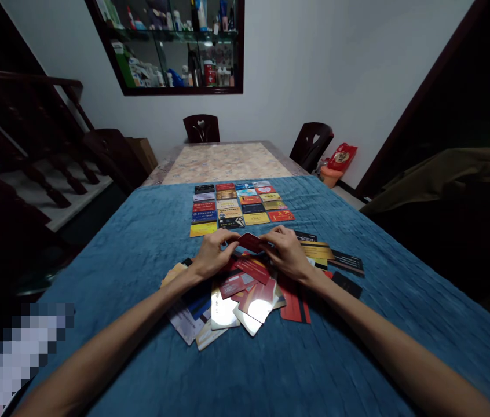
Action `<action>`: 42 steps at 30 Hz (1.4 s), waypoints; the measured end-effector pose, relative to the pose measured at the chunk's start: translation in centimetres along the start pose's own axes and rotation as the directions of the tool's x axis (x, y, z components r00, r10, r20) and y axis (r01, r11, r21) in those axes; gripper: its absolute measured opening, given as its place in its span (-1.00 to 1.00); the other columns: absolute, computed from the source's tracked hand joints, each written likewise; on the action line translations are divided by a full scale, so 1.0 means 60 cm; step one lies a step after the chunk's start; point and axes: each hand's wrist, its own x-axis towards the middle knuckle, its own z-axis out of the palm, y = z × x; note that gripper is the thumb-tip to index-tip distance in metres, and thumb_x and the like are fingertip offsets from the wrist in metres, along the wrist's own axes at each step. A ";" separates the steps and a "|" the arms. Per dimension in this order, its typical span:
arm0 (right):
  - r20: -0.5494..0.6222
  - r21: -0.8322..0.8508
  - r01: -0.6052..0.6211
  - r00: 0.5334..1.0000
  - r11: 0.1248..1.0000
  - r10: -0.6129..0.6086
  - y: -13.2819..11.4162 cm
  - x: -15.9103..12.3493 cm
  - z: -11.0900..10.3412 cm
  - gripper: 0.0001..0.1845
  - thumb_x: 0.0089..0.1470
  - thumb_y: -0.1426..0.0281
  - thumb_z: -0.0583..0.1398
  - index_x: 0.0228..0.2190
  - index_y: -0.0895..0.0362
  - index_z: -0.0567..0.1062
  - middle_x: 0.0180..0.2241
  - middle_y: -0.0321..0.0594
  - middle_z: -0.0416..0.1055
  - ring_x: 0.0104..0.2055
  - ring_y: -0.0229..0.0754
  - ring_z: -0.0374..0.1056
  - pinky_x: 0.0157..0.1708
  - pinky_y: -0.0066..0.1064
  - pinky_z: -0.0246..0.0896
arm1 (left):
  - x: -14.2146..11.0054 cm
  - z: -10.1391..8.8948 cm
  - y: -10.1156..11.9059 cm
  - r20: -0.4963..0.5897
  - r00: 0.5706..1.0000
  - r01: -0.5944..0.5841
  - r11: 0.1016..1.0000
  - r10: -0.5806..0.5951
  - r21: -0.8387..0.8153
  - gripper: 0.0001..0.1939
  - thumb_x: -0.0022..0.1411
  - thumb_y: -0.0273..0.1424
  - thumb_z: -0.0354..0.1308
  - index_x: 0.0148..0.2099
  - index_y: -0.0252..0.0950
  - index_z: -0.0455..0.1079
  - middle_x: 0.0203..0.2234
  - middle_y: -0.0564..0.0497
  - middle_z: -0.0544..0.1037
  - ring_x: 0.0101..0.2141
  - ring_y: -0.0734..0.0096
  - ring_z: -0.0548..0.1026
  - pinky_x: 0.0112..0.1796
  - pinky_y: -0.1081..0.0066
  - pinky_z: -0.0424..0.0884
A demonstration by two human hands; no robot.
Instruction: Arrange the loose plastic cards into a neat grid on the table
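My left hand [214, 252] and my right hand [285, 250] meet above a loose heap of plastic cards [245, 298] on a blue cloth [271, 359]. Both hands pinch one dark red card [250, 241] between their fingertips, the left at its left end, the right at its right end. The card is held just above the heap. Beyond the hands, several cards lie face up in a neat grid [240, 204] of rows and columns. A yellow card [203, 229] sits at the grid's near left corner.
The blue cloth covers the near part of a long table [225, 162]. Two dark chairs [201, 128] [312, 143] stand at its far end. A wooden stair rail [32, 145] runs on the left, and a glass cabinet [175, 46] hangs on the wall.
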 end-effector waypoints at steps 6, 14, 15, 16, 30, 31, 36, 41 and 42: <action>0.011 -0.176 0.103 0.995 0.979 -0.103 0.002 0.005 0.001 -0.87 0.21 0.45 0.19 -0.25 0.09 0.56 -0.36 -0.20 0.57 -0.25 -0.09 0.25 -0.23 -0.26 -0.03 | -0.001 0.002 -0.010 -0.012 1.000 -0.027 0.999 0.027 0.020 -0.84 0.22 -0.54 0.19 -0.15 -0.30 0.53 -0.32 -0.02 0.63 -0.30 0.39 0.55 -0.22 0.38 0.47; 0.032 -0.315 0.170 0.985 0.934 -0.169 -0.006 0.006 -0.001 -0.81 0.28 0.41 0.12 -0.18 0.08 0.54 -0.34 -0.18 0.55 -0.20 -0.06 0.22 -0.14 -0.20 -0.05 | -0.003 0.008 -0.016 -0.031 0.999 -0.042 0.997 0.044 0.058 -0.87 0.20 -0.55 0.19 -0.22 -0.30 0.53 -0.37 0.00 0.62 -0.34 0.39 0.55 -0.24 0.39 0.48; 0.026 -0.329 0.169 0.985 0.929 -0.170 -0.008 0.006 -0.002 -0.81 0.27 0.40 0.13 -0.14 0.08 0.53 -0.32 -0.17 0.55 -0.18 -0.05 0.21 -0.13 -0.20 -0.04 | -0.002 0.007 -0.016 -0.047 0.998 -0.031 0.997 0.034 0.064 -0.87 0.19 -0.55 0.20 -0.22 -0.29 0.53 -0.37 0.00 0.62 -0.34 0.39 0.56 -0.24 0.39 0.48; 0.017 -0.343 0.165 0.985 0.925 -0.169 -0.011 0.006 -0.004 -0.80 0.26 0.39 0.14 -0.11 0.08 0.52 -0.29 -0.16 0.54 -0.17 -0.04 0.21 -0.12 -0.19 -0.04 | -0.002 0.007 -0.016 -0.065 0.998 -0.018 0.998 0.022 0.067 -0.87 0.19 -0.54 0.20 -0.22 -0.29 0.53 -0.37 0.00 0.63 -0.34 0.39 0.56 -0.24 0.39 0.48; -0.061 -0.322 0.095 0.991 0.942 -0.121 -0.011 0.003 0.009 -0.54 0.10 0.41 0.21 0.05 0.21 0.37 -0.07 0.04 0.39 -0.05 0.08 0.19 -0.03 -0.09 0.08 | 0.004 -0.004 -0.001 -0.124 0.985 0.115 0.993 -0.117 -0.026 -0.88 0.19 -0.46 0.17 -0.25 -0.28 0.54 -0.36 0.03 0.65 -0.35 0.38 0.56 -0.26 0.40 0.47; -0.061 -0.315 0.091 0.991 0.945 -0.116 -0.010 0.002 0.010 -0.54 0.11 0.41 0.20 0.06 0.19 0.37 -0.06 0.04 0.38 -0.04 0.09 0.19 -0.03 -0.09 0.08 | 0.004 -0.004 -0.001 -0.122 0.985 0.120 0.992 -0.123 -0.031 -0.88 0.19 -0.46 0.17 -0.25 -0.28 0.54 -0.35 0.02 0.66 -0.33 0.37 0.57 -0.24 0.39 0.47; -0.081 -0.328 0.086 0.990 0.941 -0.119 -0.009 0.002 0.012 -0.60 0.13 0.42 0.18 0.03 0.12 0.39 -0.07 0.00 0.36 -0.04 0.07 0.20 -0.05 -0.10 0.09 | 0.004 -0.004 -0.004 -0.102 0.985 0.132 0.990 -0.135 -0.042 -0.88 0.20 -0.46 0.16 -0.24 -0.29 0.53 -0.34 0.01 0.65 -0.32 0.36 0.57 -0.24 0.40 0.47; -0.118 -0.367 0.082 0.984 0.927 -0.134 -0.014 0.004 0.010 -0.67 0.16 0.41 0.16 -0.01 0.11 0.43 -0.09 -0.02 0.34 -0.05 0.04 0.19 -0.08 -0.16 0.11 | 0.004 -0.001 -0.008 -0.116 0.984 0.133 0.990 -0.138 -0.053 -0.81 0.17 -0.50 0.16 -0.15 -0.29 0.50 -0.39 0.05 0.63 -0.38 0.40 0.55 -0.32 0.43 0.45; -0.122 -0.369 0.089 0.982 0.925 -0.143 -0.015 0.004 0.009 -0.67 0.16 0.41 0.16 -0.01 0.11 0.43 -0.09 -0.02 0.33 -0.05 0.04 0.18 -0.08 -0.16 0.12 | 0.003 0.000 -0.008 -0.115 0.985 0.126 0.991 -0.131 -0.049 -0.77 0.16 -0.52 0.16 -0.11 -0.29 0.48 -0.39 0.06 0.63 -0.38 0.41 0.55 -0.33 0.44 0.44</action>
